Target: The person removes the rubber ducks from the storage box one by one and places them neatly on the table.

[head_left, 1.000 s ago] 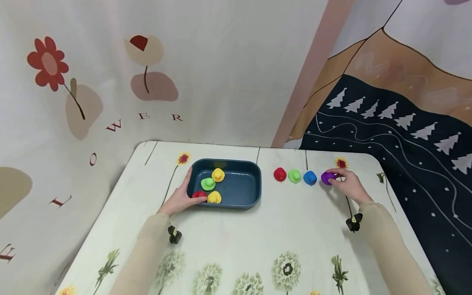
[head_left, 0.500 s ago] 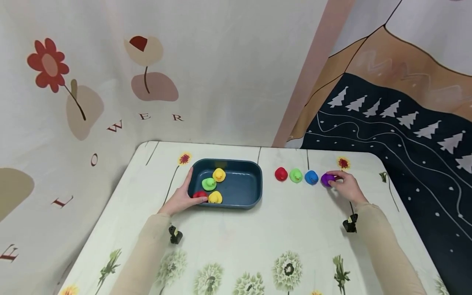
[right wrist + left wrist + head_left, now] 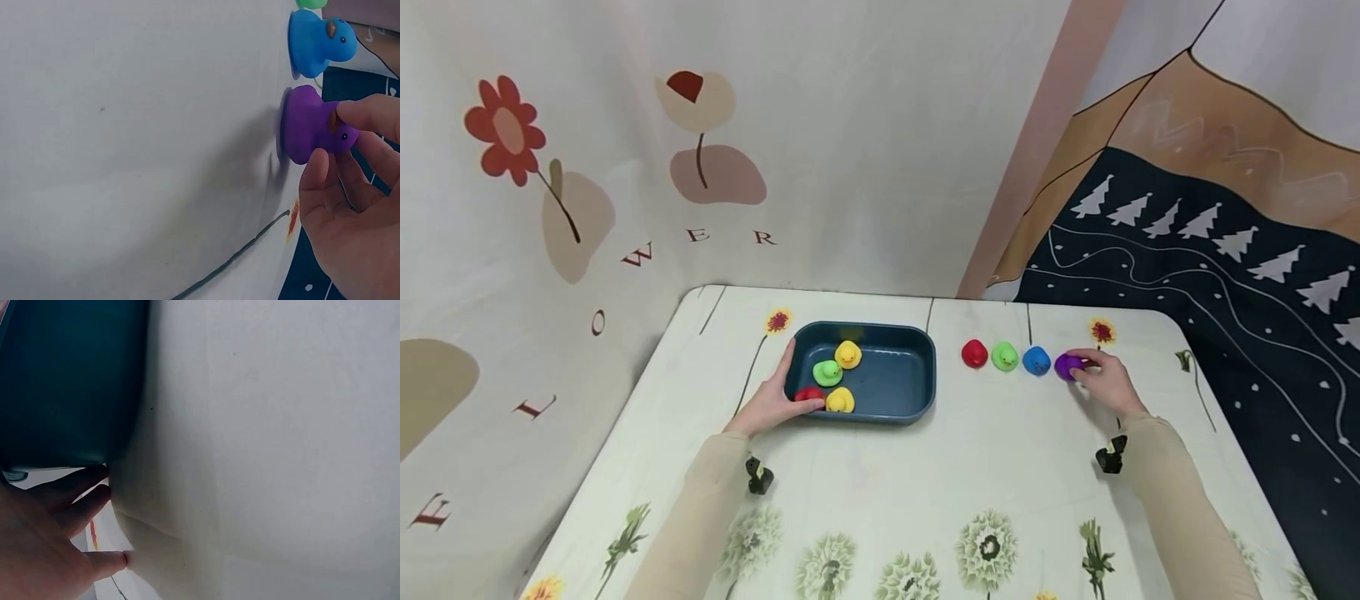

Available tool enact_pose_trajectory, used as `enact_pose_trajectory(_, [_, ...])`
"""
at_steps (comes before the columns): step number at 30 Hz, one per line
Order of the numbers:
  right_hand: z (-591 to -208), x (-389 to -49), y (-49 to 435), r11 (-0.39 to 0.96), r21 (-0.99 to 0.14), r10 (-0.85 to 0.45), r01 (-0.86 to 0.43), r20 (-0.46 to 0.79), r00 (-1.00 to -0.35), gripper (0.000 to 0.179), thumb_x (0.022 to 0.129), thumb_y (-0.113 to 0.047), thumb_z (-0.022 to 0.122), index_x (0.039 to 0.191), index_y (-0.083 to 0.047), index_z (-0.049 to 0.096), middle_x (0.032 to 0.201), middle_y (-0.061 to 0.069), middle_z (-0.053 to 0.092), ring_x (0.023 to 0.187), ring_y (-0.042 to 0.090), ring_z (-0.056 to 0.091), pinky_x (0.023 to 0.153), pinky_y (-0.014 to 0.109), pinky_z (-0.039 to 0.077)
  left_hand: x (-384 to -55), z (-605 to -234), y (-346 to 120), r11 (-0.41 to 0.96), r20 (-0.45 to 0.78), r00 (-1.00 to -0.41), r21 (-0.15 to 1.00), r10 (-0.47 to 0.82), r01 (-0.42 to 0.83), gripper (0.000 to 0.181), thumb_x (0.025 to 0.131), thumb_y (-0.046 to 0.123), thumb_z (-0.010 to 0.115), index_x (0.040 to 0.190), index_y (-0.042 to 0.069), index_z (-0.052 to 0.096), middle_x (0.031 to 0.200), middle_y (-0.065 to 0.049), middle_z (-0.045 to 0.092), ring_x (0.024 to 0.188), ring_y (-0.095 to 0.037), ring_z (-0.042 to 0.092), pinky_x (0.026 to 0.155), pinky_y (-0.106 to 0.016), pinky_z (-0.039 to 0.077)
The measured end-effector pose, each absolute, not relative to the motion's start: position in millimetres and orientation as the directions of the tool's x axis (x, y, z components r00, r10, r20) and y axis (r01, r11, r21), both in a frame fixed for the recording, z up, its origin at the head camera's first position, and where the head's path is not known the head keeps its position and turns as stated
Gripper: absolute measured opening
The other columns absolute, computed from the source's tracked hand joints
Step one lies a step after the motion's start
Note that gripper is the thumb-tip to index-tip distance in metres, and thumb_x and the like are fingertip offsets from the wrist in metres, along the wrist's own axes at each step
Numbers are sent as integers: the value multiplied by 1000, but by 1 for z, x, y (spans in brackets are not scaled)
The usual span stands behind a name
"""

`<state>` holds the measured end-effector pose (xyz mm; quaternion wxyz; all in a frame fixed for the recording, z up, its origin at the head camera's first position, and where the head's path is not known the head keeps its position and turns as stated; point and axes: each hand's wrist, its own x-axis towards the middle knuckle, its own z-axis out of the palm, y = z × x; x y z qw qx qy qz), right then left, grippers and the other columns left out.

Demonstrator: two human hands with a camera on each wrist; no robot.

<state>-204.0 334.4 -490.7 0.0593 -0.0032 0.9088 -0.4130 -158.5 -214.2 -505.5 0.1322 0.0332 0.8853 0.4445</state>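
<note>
At the left end of the dark blue tray point(image 3: 887, 415), my left hand point(image 3: 772, 406) grips the near corner, thumb over the front rim and fingers along the outer side. Inside the tray sit a red duck point(image 3: 807, 394), a green duck point(image 3: 827, 372) and two yellow ducks, one at the back point(image 3: 848, 355) and one in front point(image 3: 840, 401). The left thumb partly hides the red one. Over on the right, my right hand point(image 3: 1108, 383) pinches a purple rubber duck point(image 3: 303, 128) by its head between thumb and fingers; its base is right at the tabletop.
Left of the purple duck, a blue duck point(image 3: 1037, 361), a green duck point(image 3: 1005, 357) and a red duck point(image 3: 975, 354) stand in a row on the flower-patterned tabletop point(image 3: 880, 483). A printed curtain point(image 3: 850, 167) hangs behind the table's far edge.
The right wrist has turned slightly, with the fingers staying on the purple duck. My left hand and the tray keep their places; the head view has shifted a little.
</note>
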Motion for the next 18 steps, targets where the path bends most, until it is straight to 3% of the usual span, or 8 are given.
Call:
enact_pose_trajectory(6, [-493,-205,337,648,-755,-31,99,-156,-987,40,95,-3,55,133,9,50,125,32,50,108,39,50,78,32,47,-158,-505,-214,598,-208,-962,799,178,-63,115,81,40,77,154,34,-12,158,-21,8,138,-47,22,106,-63,25])
enact_pose_trajectory(18, [-499,-200,338,607,-785,-10,126,-166,-986,45,96,-6,54,138,6,45,129,31,47,111,37,47,73,19,45,-158,-505,-214,603,-206,-961,796,184,-55,114,83,39,76,154,30,-12,157,-24,8,137,-49,23,105,-63,26])
